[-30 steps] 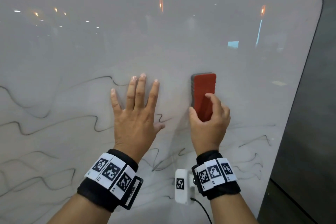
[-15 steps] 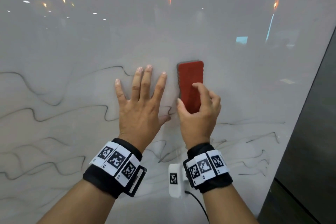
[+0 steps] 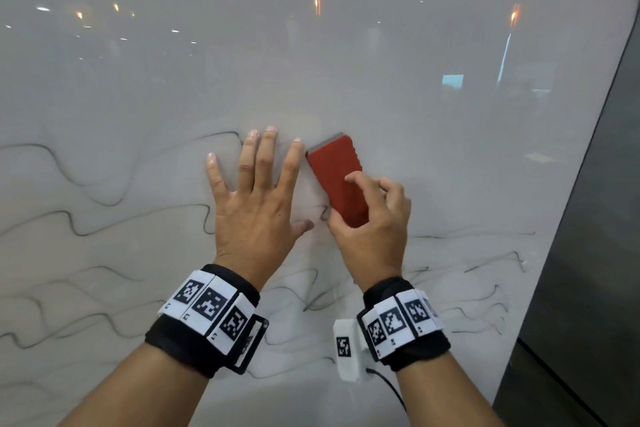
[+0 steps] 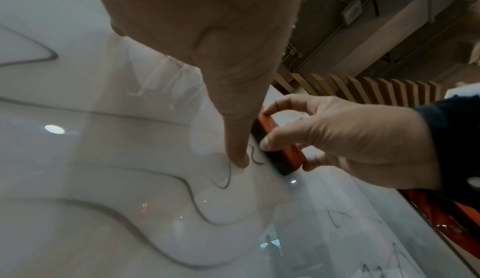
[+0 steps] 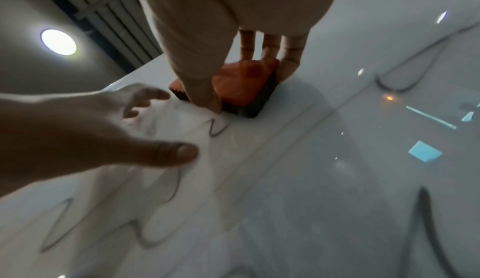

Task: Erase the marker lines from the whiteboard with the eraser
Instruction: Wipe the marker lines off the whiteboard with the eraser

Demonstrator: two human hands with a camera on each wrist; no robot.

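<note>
The whiteboard fills the head view, with wavy black marker lines across its lower half. A red eraser with a dark felt underside lies against the board, tilted with its top toward the left. My right hand grips its lower end, thumb on one long side and fingers on the other, as the right wrist view shows at the eraser. My left hand lies flat on the board with fingers spread, just left of the eraser. A short squiggle runs between the left thumb and the eraser.
The board's right edge runs diagonally, with a dark wall beyond it. More faint lines lie at the lower right of the board. A white tagged device with a cable hangs at my right wrist.
The eraser has slid left toward my left hand and tilted from upright to leaning left. My left hand stays flat on the board in the same place.
</note>
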